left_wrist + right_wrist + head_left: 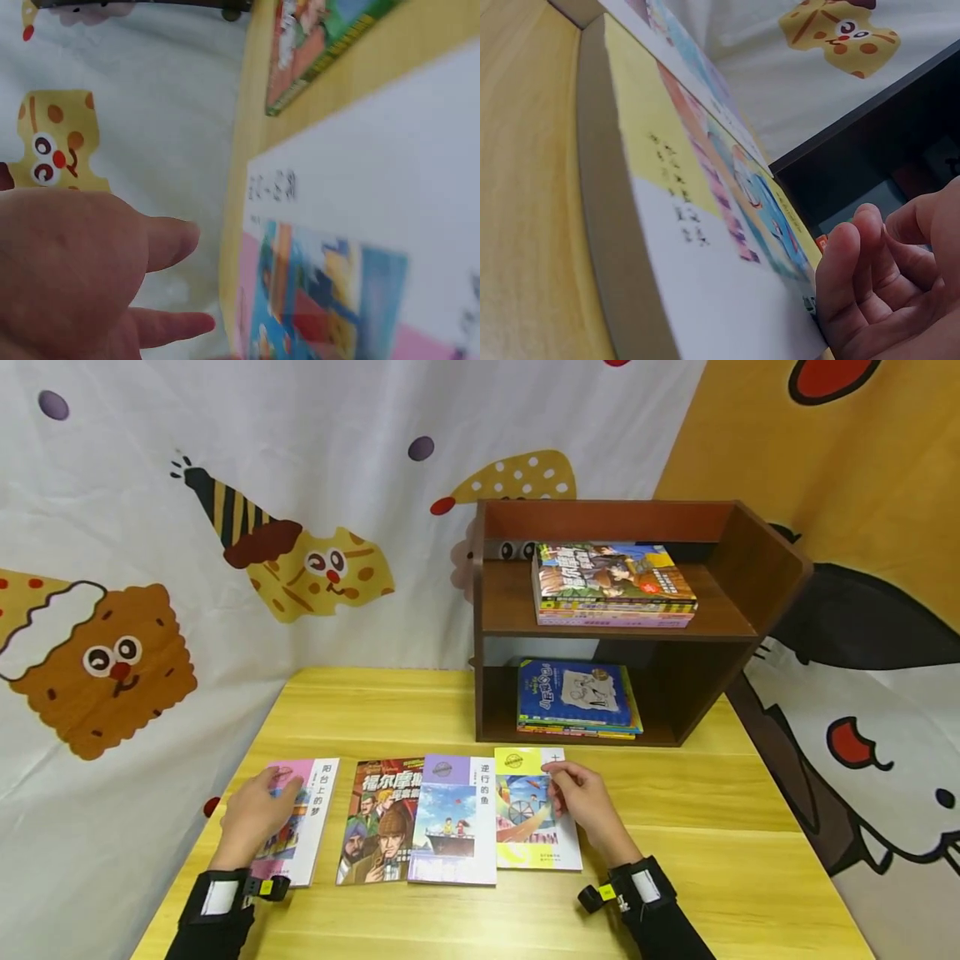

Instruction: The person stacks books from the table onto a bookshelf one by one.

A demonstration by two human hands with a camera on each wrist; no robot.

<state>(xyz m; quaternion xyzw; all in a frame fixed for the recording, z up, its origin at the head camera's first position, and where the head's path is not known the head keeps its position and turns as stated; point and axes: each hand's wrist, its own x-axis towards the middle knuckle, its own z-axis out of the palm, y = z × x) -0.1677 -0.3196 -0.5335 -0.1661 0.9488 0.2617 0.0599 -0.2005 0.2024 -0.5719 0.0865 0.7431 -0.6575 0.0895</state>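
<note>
Four books would be several: they lie face up in a row on the table. At the left end is a pink-and-white book [318,818], with my left hand [258,814] over its left side. Thumb and fingers of that hand are extended and grip nothing. A detective comic book [378,839] comes after it, its right edge beside or under a purple-and-white book [450,810]. The yellow-and-white book [525,810] is at the right end. My right hand [588,802] hovers at its upper right edge, fingers loosely bent; contact with the cover is unclear.
Behind the row stands a brown two-tier shelf [480,677]. A stack of books [615,581] lies on its upper tier, and another stack with a blue cover [577,693] on the lower. A patterned cloth [360,643] hangs behind the wooden table [390,702].
</note>
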